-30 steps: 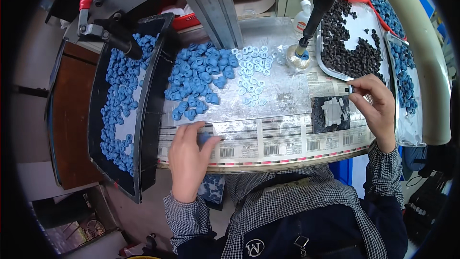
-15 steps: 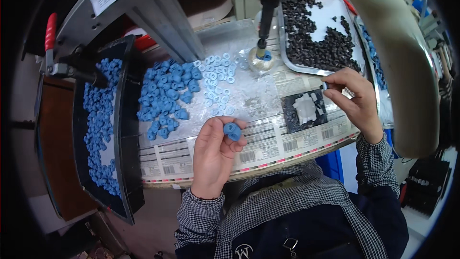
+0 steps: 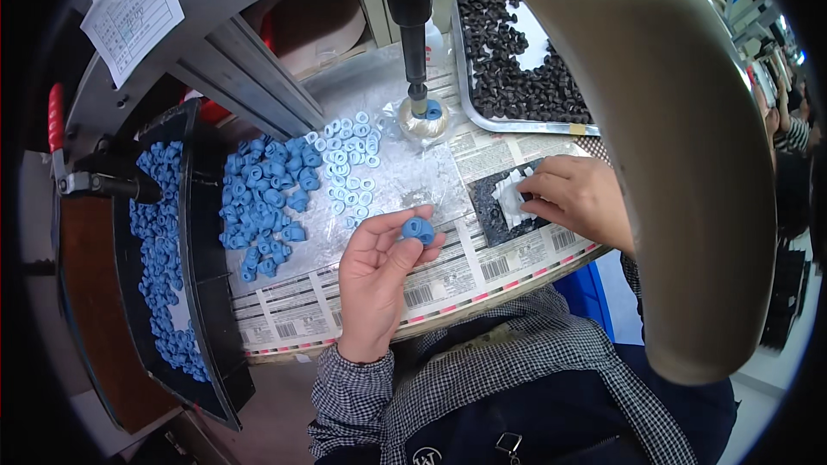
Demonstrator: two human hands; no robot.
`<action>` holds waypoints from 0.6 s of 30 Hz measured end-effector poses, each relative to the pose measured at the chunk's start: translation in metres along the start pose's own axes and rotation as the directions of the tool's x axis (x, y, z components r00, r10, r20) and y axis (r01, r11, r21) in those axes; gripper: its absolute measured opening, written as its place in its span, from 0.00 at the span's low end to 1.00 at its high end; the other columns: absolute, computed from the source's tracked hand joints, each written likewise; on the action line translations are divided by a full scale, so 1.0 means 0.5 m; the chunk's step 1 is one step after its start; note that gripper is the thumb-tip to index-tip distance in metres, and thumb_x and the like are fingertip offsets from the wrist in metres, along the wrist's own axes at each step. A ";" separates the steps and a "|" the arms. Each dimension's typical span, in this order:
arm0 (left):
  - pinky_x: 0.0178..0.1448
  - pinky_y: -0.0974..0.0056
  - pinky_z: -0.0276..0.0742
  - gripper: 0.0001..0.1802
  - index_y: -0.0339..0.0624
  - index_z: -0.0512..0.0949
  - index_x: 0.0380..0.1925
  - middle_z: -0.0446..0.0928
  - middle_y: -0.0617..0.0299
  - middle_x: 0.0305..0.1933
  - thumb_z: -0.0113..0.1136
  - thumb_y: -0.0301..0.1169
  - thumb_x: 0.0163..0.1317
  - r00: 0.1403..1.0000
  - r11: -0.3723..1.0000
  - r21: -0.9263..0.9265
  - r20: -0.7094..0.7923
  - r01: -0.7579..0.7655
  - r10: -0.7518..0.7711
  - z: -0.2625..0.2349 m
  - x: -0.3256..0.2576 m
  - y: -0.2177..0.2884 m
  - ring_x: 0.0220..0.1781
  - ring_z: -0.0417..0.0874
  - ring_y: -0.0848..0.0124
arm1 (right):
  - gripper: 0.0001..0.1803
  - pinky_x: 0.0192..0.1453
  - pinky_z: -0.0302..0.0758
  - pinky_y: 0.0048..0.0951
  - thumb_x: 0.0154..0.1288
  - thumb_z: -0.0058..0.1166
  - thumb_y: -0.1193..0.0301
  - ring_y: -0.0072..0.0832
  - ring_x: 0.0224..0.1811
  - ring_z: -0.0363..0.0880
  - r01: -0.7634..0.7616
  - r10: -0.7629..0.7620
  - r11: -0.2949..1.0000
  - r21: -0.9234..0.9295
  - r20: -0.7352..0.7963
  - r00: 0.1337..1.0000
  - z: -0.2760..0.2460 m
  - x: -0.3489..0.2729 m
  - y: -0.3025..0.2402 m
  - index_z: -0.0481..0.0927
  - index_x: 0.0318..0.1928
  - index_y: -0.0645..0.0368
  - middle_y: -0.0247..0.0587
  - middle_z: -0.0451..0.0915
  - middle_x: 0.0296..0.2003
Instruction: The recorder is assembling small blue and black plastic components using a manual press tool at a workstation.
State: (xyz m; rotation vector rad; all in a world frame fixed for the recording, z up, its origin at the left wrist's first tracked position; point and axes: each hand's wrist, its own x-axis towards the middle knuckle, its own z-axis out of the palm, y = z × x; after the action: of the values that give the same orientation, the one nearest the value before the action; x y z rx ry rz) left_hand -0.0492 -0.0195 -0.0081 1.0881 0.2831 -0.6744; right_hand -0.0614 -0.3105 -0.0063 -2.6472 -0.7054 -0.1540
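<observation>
Two hands work above the near edge of the tabletop (image 3: 448, 271), which is covered with printed paper sheets. The left hand (image 3: 376, 280) pinches a small blue rubber cap (image 3: 419, 230) between thumb and fingertips, lifted just above the paper. The right hand (image 3: 579, 200) rests near the right edge, its fingertips closed on small white pieces (image 3: 515, 194) lying on a dark foam pad (image 3: 498, 215). Beyond the left hand, a clear plastic sheet carries a heap of blue caps (image 3: 263, 207) and, beside it, scattered pale blue rings (image 3: 351, 164). A vertical press tool (image 3: 413, 26) stands at the far edge, its tip over a blue piece on a round fixture (image 3: 424, 120). A metal tray of black parts (image 3: 517, 69) sits at the far right corner. A black bin (image 3: 198, 310) of more blue caps lies along the left edge.
</observation>
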 end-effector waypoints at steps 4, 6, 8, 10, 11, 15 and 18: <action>0.62 0.64 0.82 0.15 0.33 0.73 0.56 0.77 0.44 0.63 0.57 0.21 0.72 0.997 0.998 -0.013 0.061 -0.055 0.056 -0.009 0.033 -0.042 0.56 0.85 0.61 | 0.11 0.36 0.80 0.34 0.57 0.69 0.73 0.36 0.32 0.83 -0.041 0.041 0.999 -0.002 -0.010 0.999 -0.031 0.002 -0.015 0.86 0.42 0.59 0.39 0.82 0.33; 0.63 0.63 0.81 0.13 0.32 0.72 0.55 0.77 0.44 0.63 0.57 0.21 0.72 0.933 0.951 -0.022 0.190 -0.309 0.307 -0.007 0.044 -0.071 0.56 0.85 0.61 | 0.13 0.34 0.79 0.33 0.56 0.70 0.74 0.34 0.31 0.83 -0.041 0.045 0.996 0.073 -0.047 0.998 -0.052 0.010 -0.038 0.85 0.43 0.60 0.40 0.82 0.33; 0.64 0.63 0.81 0.13 0.33 0.71 0.54 0.76 0.43 0.63 0.57 0.21 0.72 0.932 0.951 -0.020 0.194 -0.308 0.306 -0.003 0.045 -0.073 0.57 0.85 0.62 | 0.16 0.33 0.77 0.30 0.55 0.71 0.75 0.32 0.31 0.82 -0.010 0.058 0.945 0.328 -0.137 0.989 -0.048 0.028 -0.062 0.85 0.45 0.62 0.41 0.82 0.33; 0.64 0.63 0.80 0.12 0.33 0.71 0.53 0.76 0.43 0.64 0.57 0.20 0.72 0.922 0.949 -0.053 0.225 -0.310 0.314 0.002 0.050 -0.079 0.58 0.84 0.62 | 0.18 0.32 0.76 0.29 0.53 0.73 0.76 0.30 0.31 0.81 0.074 -0.005 0.938 0.339 -0.199 0.980 -0.028 0.044 -0.073 0.85 0.46 0.63 0.41 0.83 0.34; 0.64 0.63 0.80 0.12 0.33 0.71 0.53 0.76 0.43 0.64 0.57 0.20 0.72 0.922 0.949 -0.052 0.226 -0.312 0.316 0.004 0.052 -0.082 0.58 0.84 0.62 | 0.18 0.32 0.76 0.29 0.53 0.73 0.76 0.31 0.31 0.82 0.115 -0.030 0.928 0.353 -0.238 0.971 -0.016 0.052 -0.079 0.85 0.46 0.62 0.41 0.83 0.33; 0.64 0.63 0.81 0.13 0.33 0.71 0.53 0.76 0.44 0.64 0.57 0.18 0.71 0.915 0.944 -0.079 0.232 -0.321 0.330 0.011 0.053 -0.085 0.59 0.83 0.64 | 0.20 0.32 0.76 0.29 0.52 0.73 0.75 0.30 0.30 0.81 0.181 -0.076 0.925 0.335 -0.304 0.950 0.019 0.062 -0.083 0.86 0.47 0.61 0.40 0.82 0.33; 0.64 0.63 0.81 0.13 0.33 0.71 0.53 0.77 0.46 0.62 0.57 0.18 0.71 0.909 0.940 -0.107 0.242 -0.323 0.340 0.006 0.054 -0.091 0.58 0.83 0.66 | 0.21 0.31 0.76 0.29 0.51 0.73 0.75 0.30 0.29 0.81 0.135 -0.018 0.918 0.372 -0.303 0.953 0.048 0.052 -0.077 0.86 0.48 0.61 0.39 0.82 0.32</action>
State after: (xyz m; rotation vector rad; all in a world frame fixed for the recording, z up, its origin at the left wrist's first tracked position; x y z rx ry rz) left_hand -0.0572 -0.0452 -0.0537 0.9444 -0.1051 -0.4889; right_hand -0.0580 -0.2582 -0.0094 -2.1577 -0.6612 -0.3803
